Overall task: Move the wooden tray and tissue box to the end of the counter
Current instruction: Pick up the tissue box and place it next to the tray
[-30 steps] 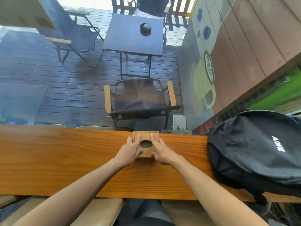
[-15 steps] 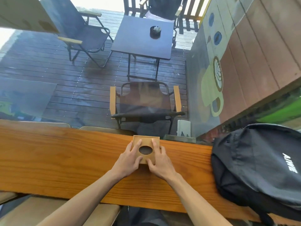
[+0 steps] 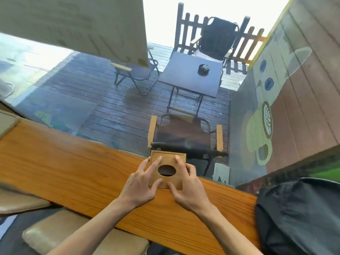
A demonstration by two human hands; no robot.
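Note:
A square wooden tissue box point(image 3: 167, 159) with a dark oval opening in its top sits near the far edge of the long wooden counter point(image 3: 73, 173). My left hand point(image 3: 142, 183) grips its left side, fingers spread over the top and thumb at the near edge. My right hand point(image 3: 187, 184) holds the right side in the same way. Whether the box is lifted off the counter I cannot tell. No separate wooden tray is visible.
A black backpack point(image 3: 301, 214) lies on the counter to the right, close to my right arm. Padded stool seats point(image 3: 77, 238) stand below the near edge. Behind the glass are a deck, folding chairs point(image 3: 185, 137) and a dark table point(image 3: 191, 74).
Both hands have shifted further over the box's top, fingers spread wider. My view has tilted up and rolled, so the counter slants and more of the deck shows.

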